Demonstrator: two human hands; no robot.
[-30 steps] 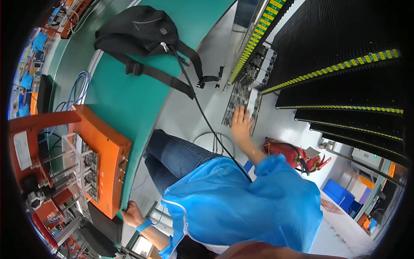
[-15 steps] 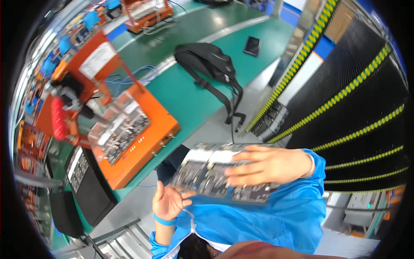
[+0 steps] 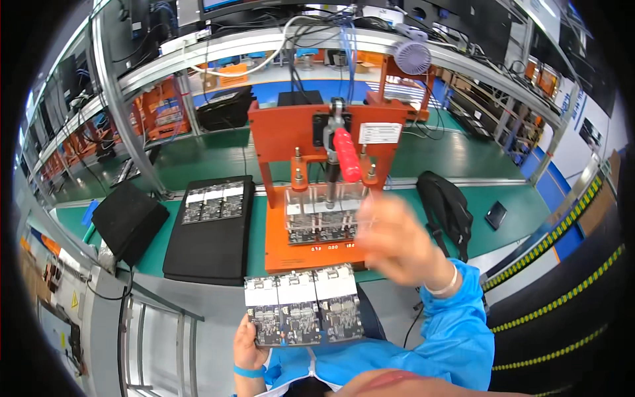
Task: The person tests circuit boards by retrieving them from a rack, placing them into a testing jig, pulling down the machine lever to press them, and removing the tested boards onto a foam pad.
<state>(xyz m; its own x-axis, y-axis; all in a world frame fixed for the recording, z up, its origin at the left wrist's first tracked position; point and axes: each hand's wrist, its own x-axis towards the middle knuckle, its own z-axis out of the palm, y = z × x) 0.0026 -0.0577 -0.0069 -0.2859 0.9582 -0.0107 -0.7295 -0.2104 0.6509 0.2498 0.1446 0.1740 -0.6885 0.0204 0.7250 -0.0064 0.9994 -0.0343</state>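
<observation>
My left hand (image 3: 247, 345) grips the lower left edge of a circuit board panel (image 3: 303, 309), three black-and-white sections side by side, held in front of my blue jacket. Raised at the right front of an orange test fixture (image 3: 281, 255) is my right hand (image 3: 400, 241), smeared by motion, so its fingers and any contact cannot be made out. Another circuit board panel (image 3: 321, 233) sits in the fixture beneath a clear plastic plate (image 3: 301, 202). Above that plate stands a toggle clamp with a red handle (image 3: 346, 155).
Left of the fixture, a circuit board panel (image 3: 215, 200) lies on a black pad (image 3: 205, 255). Farther left is a black covered bundle (image 3: 130, 221). A black bag (image 3: 446, 208) and a phone (image 3: 496, 215) rest at right. A metal frame with cables and a fan (image 3: 413, 57) crosses behind.
My view has swung from the right side to face the fixture. My right hand has come off the panel and up toward the fixture; my left hand has closed on the panel's edge.
</observation>
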